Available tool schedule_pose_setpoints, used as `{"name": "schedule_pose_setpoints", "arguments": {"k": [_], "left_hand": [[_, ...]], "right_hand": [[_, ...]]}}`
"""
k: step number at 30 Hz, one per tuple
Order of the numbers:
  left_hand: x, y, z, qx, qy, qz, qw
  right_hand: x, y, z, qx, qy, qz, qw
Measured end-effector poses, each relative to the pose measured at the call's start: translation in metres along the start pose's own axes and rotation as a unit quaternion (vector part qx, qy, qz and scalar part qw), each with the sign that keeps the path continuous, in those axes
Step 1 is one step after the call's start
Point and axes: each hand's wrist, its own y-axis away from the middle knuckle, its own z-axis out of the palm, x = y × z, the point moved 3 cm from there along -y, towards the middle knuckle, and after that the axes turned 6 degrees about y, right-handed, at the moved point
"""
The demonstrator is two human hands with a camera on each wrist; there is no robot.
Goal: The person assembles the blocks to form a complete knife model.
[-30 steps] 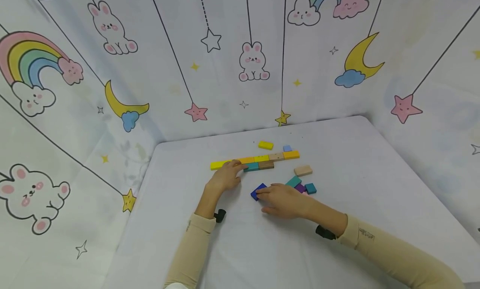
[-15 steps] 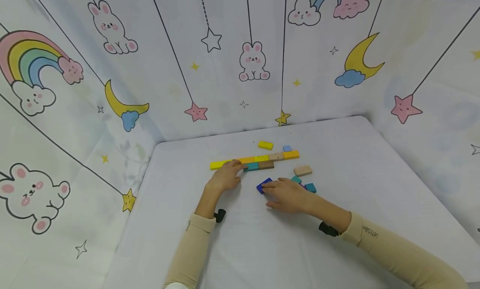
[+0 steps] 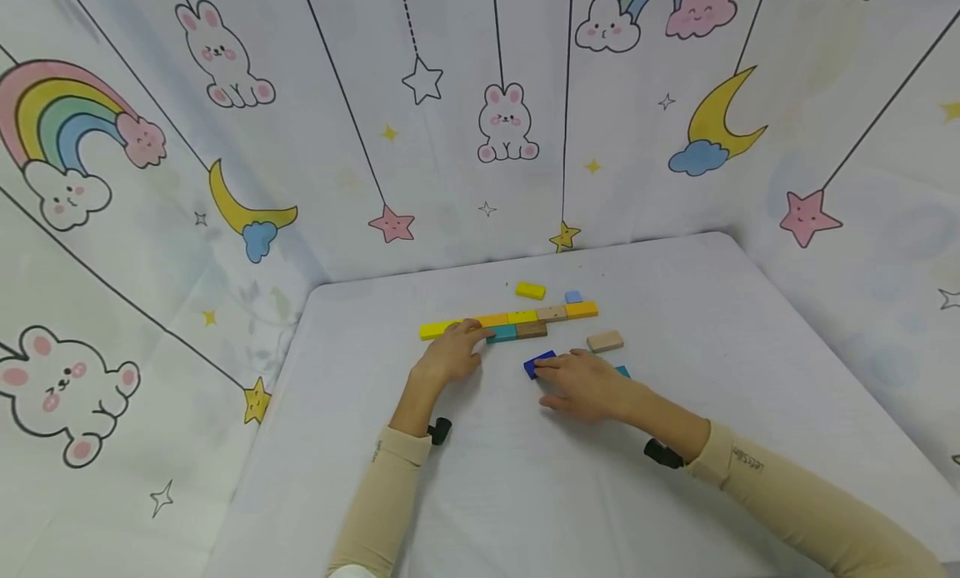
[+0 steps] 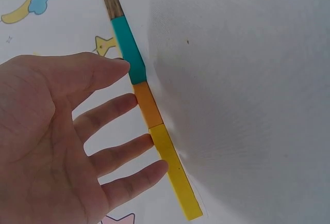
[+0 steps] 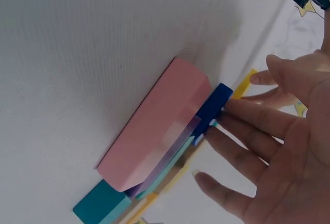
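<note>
My left hand (image 3: 452,355) rests against the row of blocks; in the left wrist view its fingertips touch the orange block (image 4: 148,105) and yellow block (image 4: 176,175), the thumb at the teal block (image 4: 130,48). Beside the teal one lies a brown block (image 3: 532,330). The fingers of my right hand (image 3: 587,386) lie on the dark blue block (image 3: 537,365), spread rather than curled. In the right wrist view that blue block (image 5: 214,105) stands beside a pink block (image 5: 157,126), with purple and light teal blocks partly hidden and a teal block (image 5: 101,203) at the pink one's end.
Behind the row lie a yellow block (image 3: 531,291) and a small light blue block (image 3: 573,296). A pale wooden block (image 3: 605,341) sits beyond my right hand. The white tabletop (image 3: 495,495) meets a printed cloth (image 3: 450,178) at its back edge.
My right hand has moved away from me and slightly right, and the dark blue block has shifted with it. More of the blocks near that hand are covered. My left hand has stayed in place.
</note>
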Motion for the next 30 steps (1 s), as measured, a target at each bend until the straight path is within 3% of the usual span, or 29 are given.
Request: {"name": "schedule_pose_setpoints", "arguments": {"k": [17, 30], "left_hand": [[0.001, -0.001, -0.001, 0.001, 0.009, 0.004, 1.0000], [0.001, 0.000, -0.001, 0.000, 0.007, 0.002, 1.0000]], "right_hand": [[0.020, 0.002, 0.004, -0.007, 0.003, 0.072, 0.9973], [0.032, 0.003, 0.001, -0.006, -0.006, 0.082, 0.9966]]}}
